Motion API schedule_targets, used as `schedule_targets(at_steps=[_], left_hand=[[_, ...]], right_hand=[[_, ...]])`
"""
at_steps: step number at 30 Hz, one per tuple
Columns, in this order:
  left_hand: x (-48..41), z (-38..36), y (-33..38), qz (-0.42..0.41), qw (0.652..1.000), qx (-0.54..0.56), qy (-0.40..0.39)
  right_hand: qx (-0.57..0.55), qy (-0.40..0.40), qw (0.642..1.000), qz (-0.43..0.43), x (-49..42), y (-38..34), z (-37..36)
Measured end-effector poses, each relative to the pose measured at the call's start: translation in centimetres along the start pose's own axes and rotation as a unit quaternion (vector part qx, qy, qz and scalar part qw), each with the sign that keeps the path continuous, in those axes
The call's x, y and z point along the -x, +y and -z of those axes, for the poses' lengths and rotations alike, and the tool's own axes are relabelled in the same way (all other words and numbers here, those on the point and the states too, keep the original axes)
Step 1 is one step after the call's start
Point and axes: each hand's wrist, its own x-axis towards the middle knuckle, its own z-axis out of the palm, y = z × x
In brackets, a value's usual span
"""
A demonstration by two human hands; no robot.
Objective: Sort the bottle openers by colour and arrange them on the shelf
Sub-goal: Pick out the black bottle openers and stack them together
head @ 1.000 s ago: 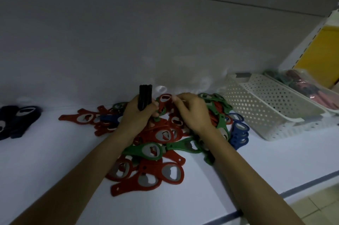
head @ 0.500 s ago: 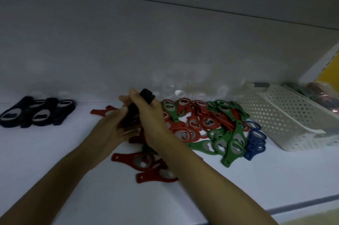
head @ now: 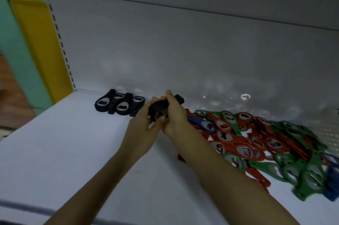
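While left hand [head: 141,131] and right hand [head: 175,117] clasp black openers [head: 158,109], I'd next set them beside the ten o'clock row [head: 119,104].

The white shelf [head: 73,151] carries a sprawling heap of red and green bottle openers [head: 256,142], tangled flat on its surface. A few blue openers [head: 332,179] lie at the heap's right edge. Well to the left of the heap, close to the back panel, a small cluster of black openers [head: 119,104] lies overlapping.
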Motion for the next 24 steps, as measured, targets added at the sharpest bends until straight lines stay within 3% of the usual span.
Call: schedule_targets(at_steps=[2,4,5,7,9,11,13,15,16,17,19,20,22,24], left_hand=[[-0.1,1.0,-0.8,-0.051,0.99,-0.125,0.033],[-0.7,1.9,-1.4,-0.048,0.982,-0.17,0.063],[-1.2,2.3,-1.5,-0.02,0.989,-0.134,0.055],[-1.8,3.0,-1.7,0.083,0.993,0.075,0.022],[-1.9,3.4,-1.8,0.167,0.948,0.271,-0.016],[-2.1,3.8,-2.2,0.195,0.929,0.311,-0.043],[-2.6,4.0,-2.5,0.208,0.953,0.215,-0.055],[-3.1,4.8,-3.2,0.128,0.987,-0.089,-0.03],[-3.2,5.2,-3.8,0.049,0.967,-0.249,0.016],[-3.4,5.6,-4.3,-0.036,0.938,-0.338,0.062],[-4.3,5.9,-5.1,-0.165,0.906,-0.383,0.065],[-4.9,5.9,-5.6,-0.21,0.892,-0.399,0.026],[-6.3,5.7,-6.2,-0.232,0.851,-0.468,-0.059],[-7.2,5.5,-6.7,-0.221,0.807,-0.54,-0.089]], right_hand=[[0.033,-0.012,0.999,-0.02,-0.2,0.2,-0.4],[0.086,-0.034,0.995,-0.031,-0.5,0.6,-0.6],[0.12,-0.049,0.991,-0.034,-0.6,0.6,-0.6],[0.199,-0.09,0.975,-0.029,-0.7,0.1,-0.2],[0.274,-0.125,0.954,0.0,-1.0,-0.5,0.9],[0.305,-0.124,0.944,0.028,-1.4,-0.6,1.7],[0.301,-0.103,0.948,0.033,-1.8,-0.7,1.6],[0.299,-0.057,0.952,0.019,-2.9,-1.0,1.3],[0.305,-0.03,0.952,0.013,-3.6,-1.2,1.1],[0.317,-0.006,0.948,0.008,-4.2,-1.4,0.9],[0.356,0.024,0.934,-0.003,-5.5,-1.5,0.4],[0.379,0.031,0.925,-0.009,-6.0,-1.4,0.1],[0.415,0.037,0.909,-0.015,-7.0,-1.0,-0.5],[0.426,0.044,0.903,-0.009,-8.2,-0.5,-0.9]])
